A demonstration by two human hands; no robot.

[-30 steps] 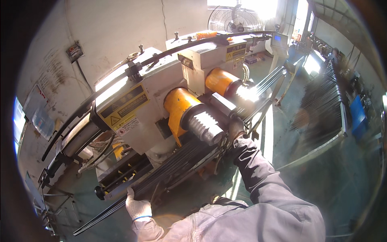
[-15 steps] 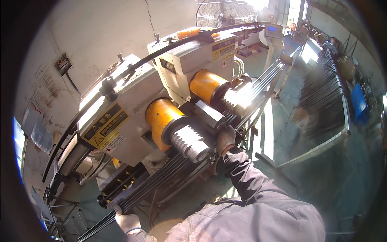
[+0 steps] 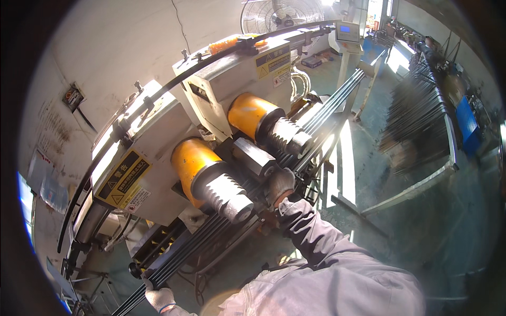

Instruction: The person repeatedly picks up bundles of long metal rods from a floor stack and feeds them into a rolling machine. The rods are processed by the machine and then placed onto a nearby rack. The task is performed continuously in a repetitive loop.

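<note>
In a pale knit glove, my left hand is at the lower left, closed around a bundle of long thin metal rods, thumb on top and fingers mostly hidden beneath. My right hand, gloved in dirty grey, reaches in beside the end of a hexagonal metal block. Its back faces up and its fingers are hidden against the machine. The rods run under two orange cylinders, each ending in a thick threaded metal shaft. Those shafts flank the hexagonal block.
Behind the cylinders stands the white machine body with yellow-black warning labels. A curved black hose crosses over it. A control box and fan are at the back. To the right, a rack holds many dark rods.
The view has shifted, so the machine appears farther left. Both hands stay at nearly the same places on the rods and beside the block.
</note>
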